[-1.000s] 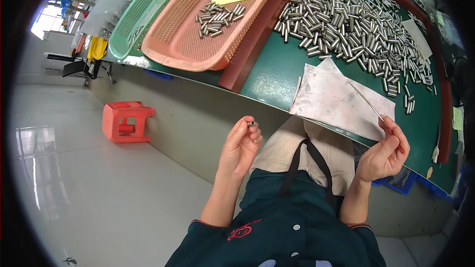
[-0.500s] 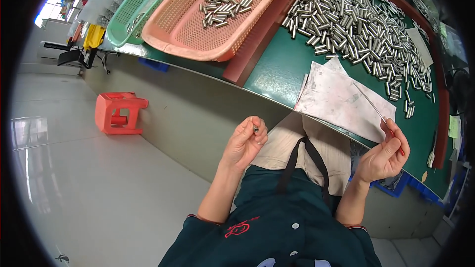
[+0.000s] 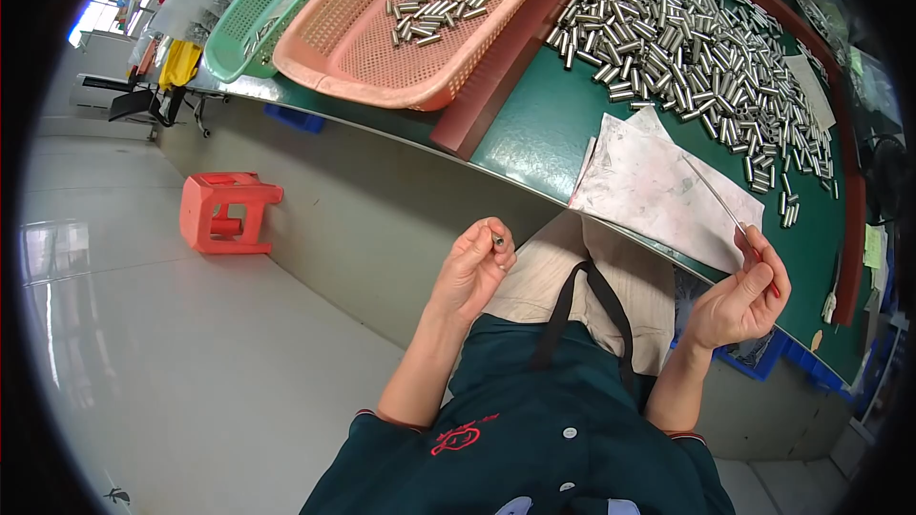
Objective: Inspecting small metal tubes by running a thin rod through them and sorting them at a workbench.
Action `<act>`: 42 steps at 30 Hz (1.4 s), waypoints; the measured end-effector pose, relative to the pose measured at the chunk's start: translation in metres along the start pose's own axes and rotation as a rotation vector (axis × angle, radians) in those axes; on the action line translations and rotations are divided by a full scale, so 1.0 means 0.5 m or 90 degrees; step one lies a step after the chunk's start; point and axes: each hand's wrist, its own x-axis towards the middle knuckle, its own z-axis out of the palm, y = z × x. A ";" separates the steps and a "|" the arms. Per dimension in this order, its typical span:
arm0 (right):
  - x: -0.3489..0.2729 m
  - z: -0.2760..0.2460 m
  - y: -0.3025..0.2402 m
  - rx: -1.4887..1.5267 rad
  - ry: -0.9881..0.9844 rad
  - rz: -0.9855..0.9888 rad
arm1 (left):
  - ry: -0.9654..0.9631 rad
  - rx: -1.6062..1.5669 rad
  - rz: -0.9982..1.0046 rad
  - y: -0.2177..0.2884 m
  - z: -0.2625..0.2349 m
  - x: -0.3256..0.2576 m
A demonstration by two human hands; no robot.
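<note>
The left hand (image 3: pixel 472 267) is raised in front of the green table (image 3: pixel 534 124), below its near edge, with thumb and fingertips pinched together on a small metal pin (image 3: pixel 498 240). The right hand (image 3: pixel 739 300), also below the table's edge and well apart from the left, is clamped on the lower end of a thin rod (image 3: pixel 711 195) that slants up over the grey sheet (image 3: pixel 649 186) lying on the table. Farther back on the table lies a heap of pins (image 3: pixel 687 48), and to its left a pink basket (image 3: pixel 382 48) holds a few more.

Small metal piece (image 3: pixel 497 240) mostly hidden in left hand (image 3: pixel 474 267).
</note>
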 end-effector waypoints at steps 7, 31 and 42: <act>0.001 -0.001 0.002 0.000 -0.001 0.002 | -0.012 0.026 -0.013 -0.001 0.001 0.002; 0.005 -0.010 -0.001 0.029 -0.014 0.058 | 0.306 -0.236 -0.011 0.007 0.043 -0.032; 0.005 -0.012 -0.002 0.027 -0.014 0.055 | 0.336 -0.213 -0.002 -0.001 0.051 -0.032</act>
